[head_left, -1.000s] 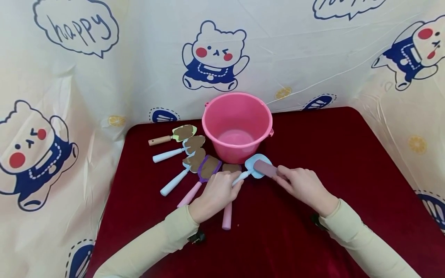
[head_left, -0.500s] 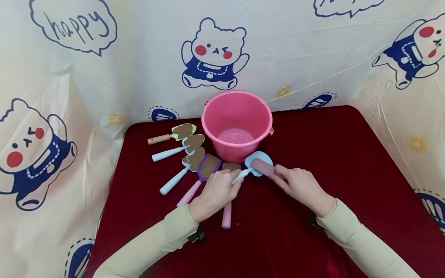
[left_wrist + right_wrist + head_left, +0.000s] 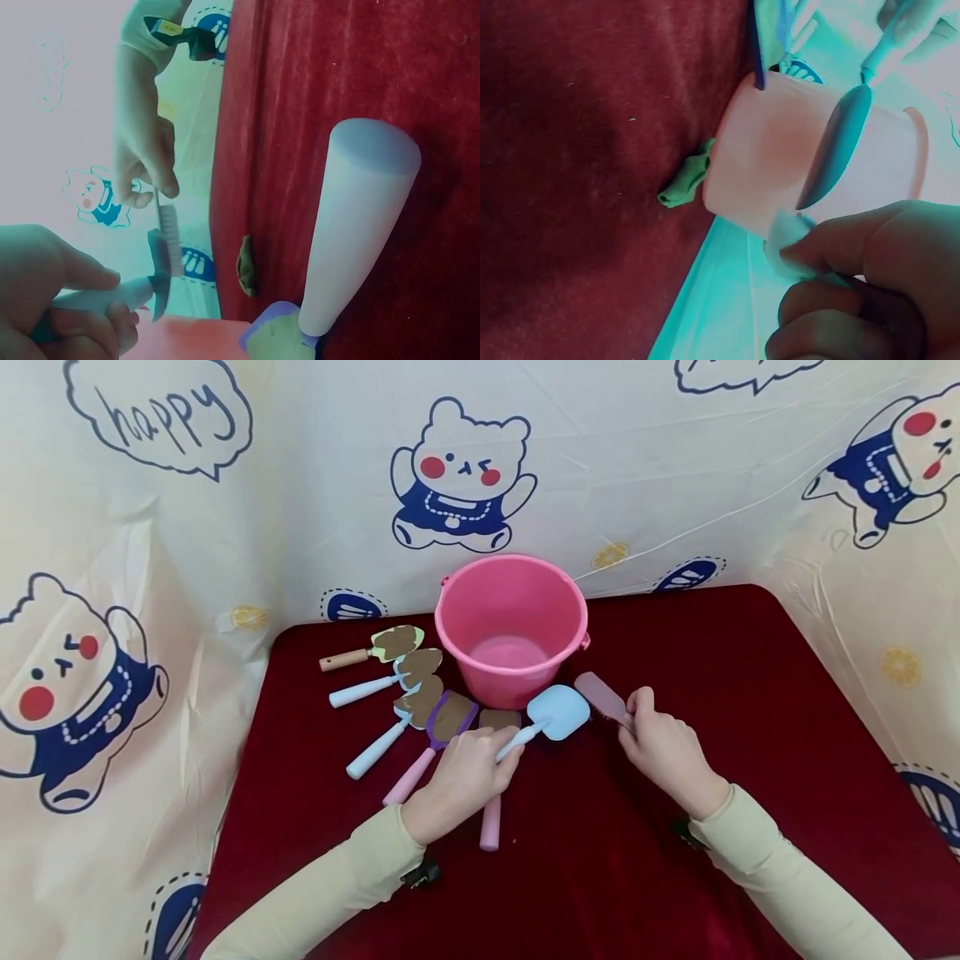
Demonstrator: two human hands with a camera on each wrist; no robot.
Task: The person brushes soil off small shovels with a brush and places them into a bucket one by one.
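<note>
A person's left hand [image 3: 468,777] has its fingers curled round the handle of a pale blue shovel [image 3: 558,712], whose blade sticks out flat ahead and to the right of those fingers. The right hand [image 3: 670,756] pinches a mauve brush [image 3: 600,696] between thumb and curled fingers, the brush head pointing forward and left from them. From the head, a narrow gap shows between brush and blade; the left wrist view adds the pale bristles [image 3: 171,232], turned toward the blade, which it shows edge-on. Just beyond the fingers stands a pink bucket [image 3: 491,685]. Left of the left fingers, on the dark red table [image 3: 637,877], lie a wooden-handled trowel [image 3: 382,648], two blue-handled trowels [image 3: 417,670] and a purple-bladed trowel [image 3: 452,718], all brown on the blade. A pink-handled trowel [image 3: 491,822] lies partly hidden under the left hand. The right wrist view blurs the brush head but reveals a small crumpled green thing [image 3: 684,180] on the table by the bucket's base, beyond the right fingers; I cannot pick it out from the head.
</note>
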